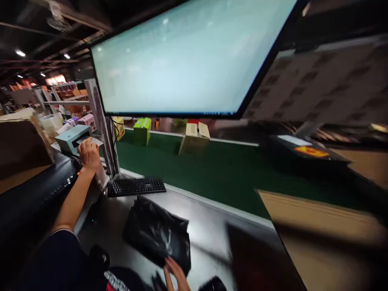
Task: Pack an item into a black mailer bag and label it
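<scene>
My left hand point(89, 153) reaches out to the far left and closes its fingers on a white paper label point(91, 141) coming out of a small grey-green label printer point(72, 138). My right hand point(176, 275) rests at the bottom of the view, its fingers pressing on the near edge of a black plastic mailer bag point(156, 232) that lies flat on the grey steel worktop point(209, 230). A black keyboard point(136, 186) sits just beyond the bag.
A large lit monitor point(188, 56) hangs overhead on a metal post point(101, 121). Behind the worktop runs a green conveyor belt point(218, 169) carrying a green box point(142, 131) and a tan carton point(193, 139). Cardboard boxes point(21, 149) stand at left and a flat cardboard sheet point(321, 226) at right.
</scene>
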{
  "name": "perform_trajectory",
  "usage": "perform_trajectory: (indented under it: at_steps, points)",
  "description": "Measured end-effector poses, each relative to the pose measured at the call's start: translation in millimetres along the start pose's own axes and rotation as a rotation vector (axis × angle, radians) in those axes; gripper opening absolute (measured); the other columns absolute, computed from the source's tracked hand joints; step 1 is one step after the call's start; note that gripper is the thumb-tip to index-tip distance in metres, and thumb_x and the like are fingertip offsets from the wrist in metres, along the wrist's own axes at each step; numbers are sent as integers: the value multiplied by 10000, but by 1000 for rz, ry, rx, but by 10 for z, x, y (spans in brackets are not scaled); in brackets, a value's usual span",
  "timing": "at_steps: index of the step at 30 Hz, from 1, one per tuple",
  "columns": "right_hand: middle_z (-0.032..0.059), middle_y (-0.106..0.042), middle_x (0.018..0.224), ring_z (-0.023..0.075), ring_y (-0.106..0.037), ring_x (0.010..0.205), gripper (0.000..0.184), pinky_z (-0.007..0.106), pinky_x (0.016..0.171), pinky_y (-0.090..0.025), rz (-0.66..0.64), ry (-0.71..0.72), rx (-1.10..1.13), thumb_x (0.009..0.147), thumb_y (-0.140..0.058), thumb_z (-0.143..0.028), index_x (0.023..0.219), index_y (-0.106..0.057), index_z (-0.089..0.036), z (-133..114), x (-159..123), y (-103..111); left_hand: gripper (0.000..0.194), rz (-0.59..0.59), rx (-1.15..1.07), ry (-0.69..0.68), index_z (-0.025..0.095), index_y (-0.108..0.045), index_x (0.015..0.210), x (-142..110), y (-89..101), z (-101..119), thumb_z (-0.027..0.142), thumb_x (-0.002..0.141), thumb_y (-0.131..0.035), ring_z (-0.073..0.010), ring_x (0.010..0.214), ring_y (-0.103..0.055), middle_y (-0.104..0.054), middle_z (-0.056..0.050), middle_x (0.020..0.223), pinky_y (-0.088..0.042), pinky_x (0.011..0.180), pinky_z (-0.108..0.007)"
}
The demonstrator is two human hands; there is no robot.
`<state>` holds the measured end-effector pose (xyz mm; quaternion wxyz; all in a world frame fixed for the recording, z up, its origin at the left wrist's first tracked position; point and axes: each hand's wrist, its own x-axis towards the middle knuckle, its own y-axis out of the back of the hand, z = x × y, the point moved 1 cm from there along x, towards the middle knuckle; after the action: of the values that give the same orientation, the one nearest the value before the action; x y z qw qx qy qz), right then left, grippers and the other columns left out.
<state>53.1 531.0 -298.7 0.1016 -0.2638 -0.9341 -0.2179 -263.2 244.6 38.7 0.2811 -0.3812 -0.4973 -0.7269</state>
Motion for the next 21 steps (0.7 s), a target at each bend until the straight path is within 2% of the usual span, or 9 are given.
perform_trajectory:
  at_steps: [2, 4, 6, 9, 12, 14, 16, 18, 21]
  points:
    - [145, -767, 1109, 353, -729, 1073, 498, 536, 940, -627, -27, -101, 100, 932, -579, -687, 985, -802, -246, -135, -138, -139, 102, -67, -184, -115, 188, -711, 860, -386, 173, 289, 225, 930, -647, -336, 1280, -562, -686, -153, 1328, -373, 1174, -549]
    - [152, -743, 1215, 356, -697, 1162, 452, 582, 1074, -542, -55, -211, 216, 916, -646, -628, 1108, -791, -245, -257, -129, -244, 112, -203, -464, -153, 204, -712, 854, -866, 387, 564, 292, 922, -702, -307, 1228, -602, -717, -126, 1240, -409, 1160, -523]
    - [148, -716, 1294, 346, -696, 1169, 523, 579, 1086, -527, -50, -351, 412, 838, -761, -611, 1223, -749, -257, -338, -64, -312, 141, -443, -820, -23, 214, -709, 833, -1400, 570, 766, 333, 896, -752, -271, 1151, -650, -734, -96, 1142, -485, 1098, -468]
    - [125, -659, 1420, 347, -640, 1285, 701, 545, 1108, -511, -41, -525, 769, 698, -886, -614, 1296, -705, -295, -444, -25, -366, 280, -860, -1306, 571, 192, -678, 751, -2210, 628, 885, 412, 831, -833, -218, 997, -704, -735, -80, 1110, -583, 926, -361]
    - [110, -729, 1283, 327, -649, 1254, 617, 502, 1115, -499, -13, -625, 925, 673, -900, -628, 1155, -761, -268, -532, -60, -375, 413, -1097, -1472, 1209, 169, -662, 768, -2834, 447, 831, 443, 674, -956, -194, 887, -710, -740, -67, 1018, -618, 813, -327]
    - [85, -769, 1074, 289, -702, 1083, 535, 461, 1034, -542, 49, -700, 895, 640, -928, -607, 1003, -767, -247, -543, -76, -366, 485, -1199, -1479, 1467, 166, -674, 847, -3088, 290, 750, 404, 587, -1008, -187, 837, -706, -739, -56, 954, -630, 755, -317]
    - [42, -754, 913, 241, -709, 903, 529, 411, 909, -577, 128, -782, 852, 577, -972, -558, 923, -723, -245, -510, -66, -356, 535, -1282, -1482, 1590, 163, -683, 928, -3241, 151, 676, 373, 567, -1019, -181, 825, -707, -743, -65, 973, -635, 723, -299]
    - [13, -730, 821, 209, -688, 791, 560, 372, 810, -577, 180, -831, 820, 536, -990, -529, 914, -692, -243, -449, -28, -348, 556, -1282, -1483, 1620, 168, -667, 954, -3334, 28, 632, 374, 571, -1014, -169, 820, -703, -738, -63, 986, -638, 701, -282]
    - [15, -704, 744, 200, -663, 717, 542, 358, 746, -560, 171, -810, 724, 545, -956, -572, 856, -691, -216, -339, 82, -330, 556, -1147, -1453, 1551, 193, -603, 915, -3439, -167, 629, 400, 576, -993, -146, 779, -676, -692, -10, 913, -645, 680, -293]
